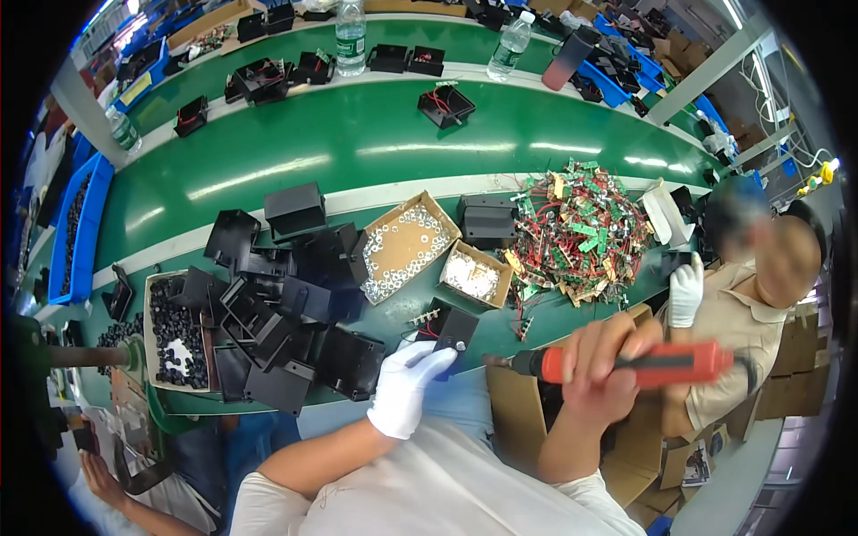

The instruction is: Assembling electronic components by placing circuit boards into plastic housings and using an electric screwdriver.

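Note:
My left hand, in a white glove, is closed on a small black plastic box at the table's near edge. Red wires and a strip with metal contacts show at the box's left side. A round metal piece sits by my fingertips. My bare right hand is wrapped round a red and black power screwdriver, slightly smeared by motion. It lies roughly level, its tip pointing left toward the box but apart from it. Just beyond the box stands a small carton of small pale metal parts.
Black box shells pile up at left, beside a carton of black knobs. A tray of metal nuts and a heap of wired circuit boards lie farther back. A co-worker's gloved hand is at right; another person's hand, lower left.

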`<state>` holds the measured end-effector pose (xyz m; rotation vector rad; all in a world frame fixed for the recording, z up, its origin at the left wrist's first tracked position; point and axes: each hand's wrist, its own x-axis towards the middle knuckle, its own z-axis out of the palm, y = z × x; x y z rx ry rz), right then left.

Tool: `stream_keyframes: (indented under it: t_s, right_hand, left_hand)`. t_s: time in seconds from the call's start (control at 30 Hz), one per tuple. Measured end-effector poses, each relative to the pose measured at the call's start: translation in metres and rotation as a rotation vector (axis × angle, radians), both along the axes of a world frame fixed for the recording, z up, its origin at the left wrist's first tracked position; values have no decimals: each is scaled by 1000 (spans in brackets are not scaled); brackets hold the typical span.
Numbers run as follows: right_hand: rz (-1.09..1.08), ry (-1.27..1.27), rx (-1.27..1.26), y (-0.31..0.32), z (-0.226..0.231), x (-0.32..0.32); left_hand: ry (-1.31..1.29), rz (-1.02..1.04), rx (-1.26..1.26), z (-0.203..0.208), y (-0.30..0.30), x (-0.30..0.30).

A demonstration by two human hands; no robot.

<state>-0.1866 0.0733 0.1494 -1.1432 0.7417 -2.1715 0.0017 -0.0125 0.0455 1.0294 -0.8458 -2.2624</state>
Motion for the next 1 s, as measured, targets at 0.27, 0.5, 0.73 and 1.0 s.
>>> stream_keyframes:
  t_s: [0.27, 0.5, 0.73, 1.0]
  right_hand:
    - [-260, 267, -57, -1, 1, 53]
    - [-137, 368, 6, -25, -1, 46]
    - [-7, 438, 41, -16, -2, 41]
    - [-99, 390, 53, -11, -8, 48]
  left_hand:
    - [-78, -30, -62, 13, 2, -2]
    - [-180, -119, -185, 17, -1, 0]
    - [-148, -219, -264, 4, -5, 2]
    - [-135, -184, -225, 1, -8, 0]
